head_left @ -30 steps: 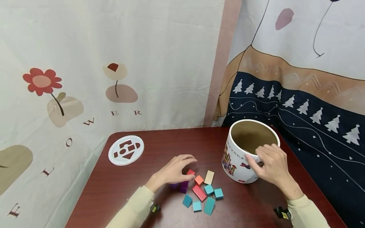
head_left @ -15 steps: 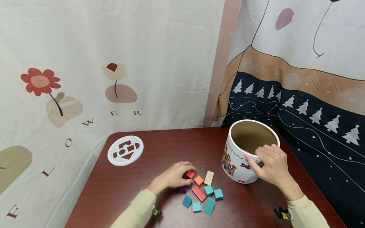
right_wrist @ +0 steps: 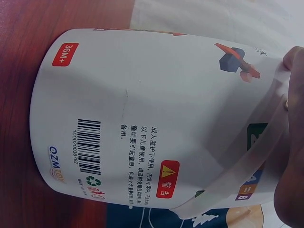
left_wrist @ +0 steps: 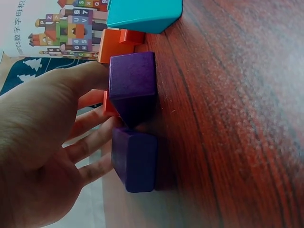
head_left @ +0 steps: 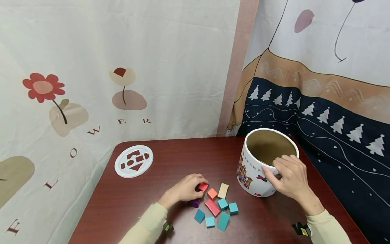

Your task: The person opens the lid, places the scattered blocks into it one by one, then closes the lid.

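Your L hand (head_left: 186, 189) curves about the red block (head_left: 203, 186), left of the tub (head_left: 253, 176); can't tell if it's pinched. Purple block (head_left: 195, 203) sits close on the near side, so a hasty squeeze might shove it. R hand (head_left: 289, 173) grips tub rim; hard tug = poss. tip-over.

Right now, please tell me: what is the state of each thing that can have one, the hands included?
Left hand: around the small red block; firm grip unclear
Right hand: gripping the bucket
Bucket: upright, open on top
Bucket handle: lowered along the side
White board: flat, cut-outs unfilled
Purple blocks: on the table, beside the left hand
Long red block: lying flat, untouched
Beige block: lying flat, untouched
Blue-green blocks: loose, unstacked
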A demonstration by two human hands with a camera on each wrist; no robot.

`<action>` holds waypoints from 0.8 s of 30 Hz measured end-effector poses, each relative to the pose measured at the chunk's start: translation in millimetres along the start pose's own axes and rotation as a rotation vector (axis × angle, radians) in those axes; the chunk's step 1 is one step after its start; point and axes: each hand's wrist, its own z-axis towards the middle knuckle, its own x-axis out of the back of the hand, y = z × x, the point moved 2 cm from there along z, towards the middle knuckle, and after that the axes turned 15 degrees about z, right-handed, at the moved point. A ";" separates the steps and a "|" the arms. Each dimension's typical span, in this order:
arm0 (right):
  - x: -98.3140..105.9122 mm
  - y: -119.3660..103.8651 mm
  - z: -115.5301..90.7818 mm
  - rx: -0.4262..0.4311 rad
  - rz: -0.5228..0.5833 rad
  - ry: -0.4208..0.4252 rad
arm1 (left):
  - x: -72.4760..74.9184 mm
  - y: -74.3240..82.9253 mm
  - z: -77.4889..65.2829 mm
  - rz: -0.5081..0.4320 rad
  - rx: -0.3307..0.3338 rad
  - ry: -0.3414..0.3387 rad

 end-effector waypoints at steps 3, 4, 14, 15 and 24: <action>0.2 -0.4 0.4 0.002 0.001 0.002 | 0.0 0.3 1.1 -0.007 -0.007 0.014; 0.3 -0.6 0.6 0.003 0.001 0.002 | -0.3 0.0 1.4 -0.009 -0.009 0.019; 0.4 -0.4 1.8 0.008 0.005 0.000 | -3.1 -1.8 2.9 -0.032 -0.001 0.050; 0.4 -0.3 1.7 0.008 0.005 0.000 | -3.0 -2.1 2.9 -0.031 0.002 0.053; -1.0 2.8 -2.5 -0.003 0.002 -0.011 | 3.1 -6.1 4.5 -0.038 0.064 0.108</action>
